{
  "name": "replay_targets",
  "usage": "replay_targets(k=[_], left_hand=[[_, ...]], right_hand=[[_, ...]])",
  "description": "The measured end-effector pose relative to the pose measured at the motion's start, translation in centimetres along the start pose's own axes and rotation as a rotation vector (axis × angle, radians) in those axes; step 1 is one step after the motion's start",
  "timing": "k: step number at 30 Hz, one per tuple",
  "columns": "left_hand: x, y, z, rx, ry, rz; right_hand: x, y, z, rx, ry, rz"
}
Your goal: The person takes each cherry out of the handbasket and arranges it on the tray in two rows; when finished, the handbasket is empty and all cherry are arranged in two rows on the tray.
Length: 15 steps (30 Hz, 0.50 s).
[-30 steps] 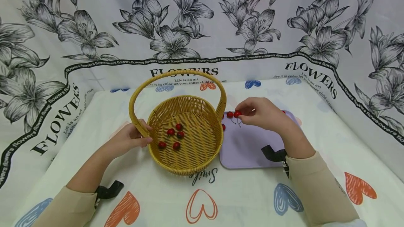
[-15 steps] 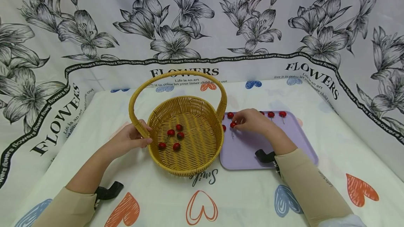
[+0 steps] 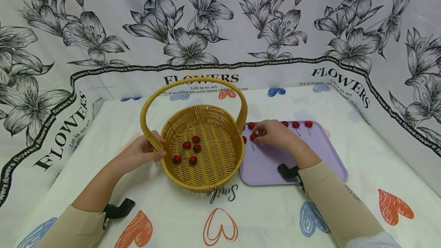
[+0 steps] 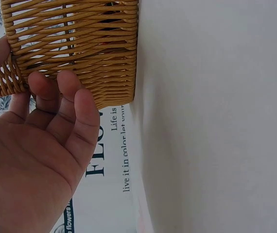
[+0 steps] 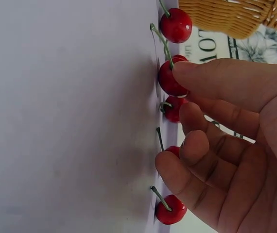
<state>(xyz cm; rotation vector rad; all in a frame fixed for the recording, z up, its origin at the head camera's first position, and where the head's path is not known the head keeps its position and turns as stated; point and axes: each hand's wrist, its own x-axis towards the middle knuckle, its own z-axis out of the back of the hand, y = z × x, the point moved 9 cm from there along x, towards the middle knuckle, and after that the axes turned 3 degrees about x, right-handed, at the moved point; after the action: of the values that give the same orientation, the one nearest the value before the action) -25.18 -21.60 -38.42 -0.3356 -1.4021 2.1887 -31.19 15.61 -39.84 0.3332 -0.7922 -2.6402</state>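
My left hand (image 3: 139, 152) holds the left side of a yellow wicker basket (image 3: 215, 144), where the tall handle (image 3: 146, 119) meets the rim. In the left wrist view, the thumb and curled fingers lie against the woven wall (image 4: 80, 48). Several red cherries (image 3: 193, 160) lie on the basket floor, towards its left. My right hand (image 3: 275, 135) pinches a red cherry (image 5: 170, 80) with a green stem between thumb and finger. It is low over the back left part of a lilac tray (image 3: 272, 169), beside another cherry (image 3: 244, 139) near the basket.
Along the tray's back edge sit several more cherries (image 3: 296, 124), some partly hidden by the right hand. The basket's right rim overlaps the tray's left edge in the head view. A heart-printed white cloth (image 3: 172, 217) covers the table, and a floral curtain (image 3: 220, 18) hangs behind.
My right hand has brought the pinched cherry from the tray's back edge towards me and slightly left, then moved little. The left hand and basket stay in place.
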Motion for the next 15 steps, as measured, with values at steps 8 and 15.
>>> replay_targets(k=[8,15], left_hand=[[0.03,-0.06,-0.02,-0.003,0.002,-0.01],[0.02,-0.08,-0.02,-0.011,0.006,-0.019]], right_hand=[[-0.22,-0.12,-0.11,0.017,0.024,-0.019],[-0.3,-0.08,-0.01,0.023,0.047,-0.041]])
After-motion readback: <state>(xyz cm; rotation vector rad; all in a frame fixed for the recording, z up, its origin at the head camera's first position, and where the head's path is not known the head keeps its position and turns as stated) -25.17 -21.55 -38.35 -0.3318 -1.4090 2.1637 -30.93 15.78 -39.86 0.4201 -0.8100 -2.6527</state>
